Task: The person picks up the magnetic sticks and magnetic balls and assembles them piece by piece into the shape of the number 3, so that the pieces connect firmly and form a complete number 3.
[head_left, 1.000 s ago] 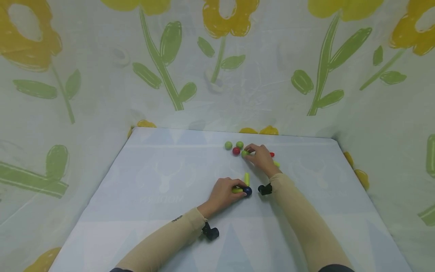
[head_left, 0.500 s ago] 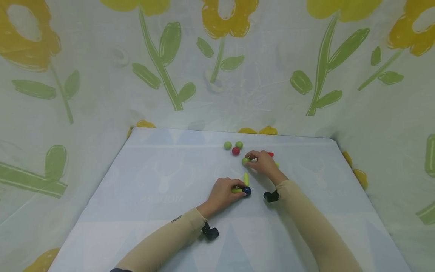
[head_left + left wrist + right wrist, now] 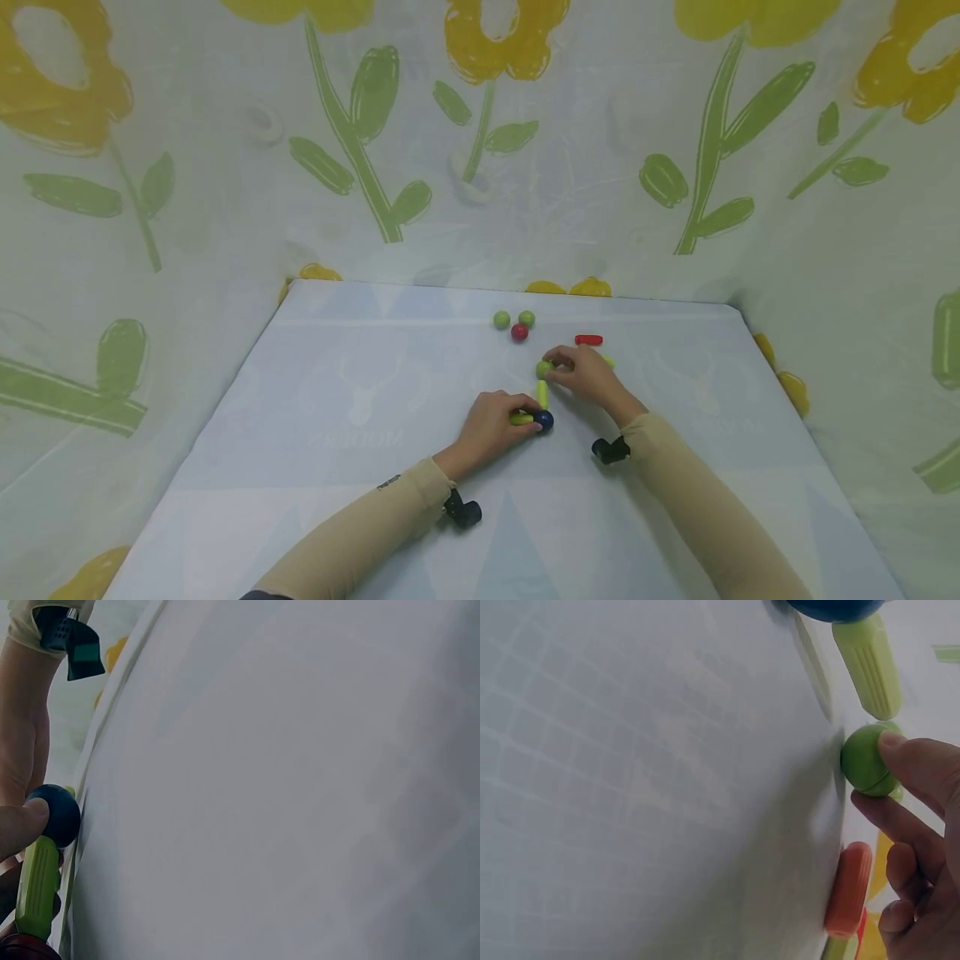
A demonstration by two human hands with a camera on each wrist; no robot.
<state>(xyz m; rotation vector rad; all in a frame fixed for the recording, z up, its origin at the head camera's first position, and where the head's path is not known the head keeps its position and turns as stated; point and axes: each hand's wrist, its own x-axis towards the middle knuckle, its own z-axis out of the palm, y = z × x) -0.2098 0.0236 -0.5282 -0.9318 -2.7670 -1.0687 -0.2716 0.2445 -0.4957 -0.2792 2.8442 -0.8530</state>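
Observation:
My left hand (image 3: pixel 491 423) holds a dark blue ball (image 3: pixel 545 420), the thumb pressed on it in the left wrist view. Two yellow-green rods meet this ball: one rod (image 3: pixel 542 394) points toward the far side, while the other rod (image 3: pixel 37 889) runs back under my left hand, with a dark red ball (image 3: pixel 26 948) at its end. Between thumb and fingertip, my right hand (image 3: pixel 587 373) pinches a green ball (image 3: pixel 865 761). The green ball is right at the free end of the far-pointing rod, closely lined up with it in the right wrist view.
Two green balls, one left (image 3: pixel 502 319) and one right (image 3: pixel 527 318), lie near the table's far edge with a red ball (image 3: pixel 519 332). A red rod (image 3: pixel 588 339) and another yellow-green rod (image 3: pixel 609 361) lie beyond my right hand. Flower-patterned curtain (image 3: pixel 570 183) surrounds the white table (image 3: pixel 300 400).
My right hand has brought the green ball from beside the red ball nearer to me, up to the rod's end. The red rod is now uncovered. My left hand has stayed in place.

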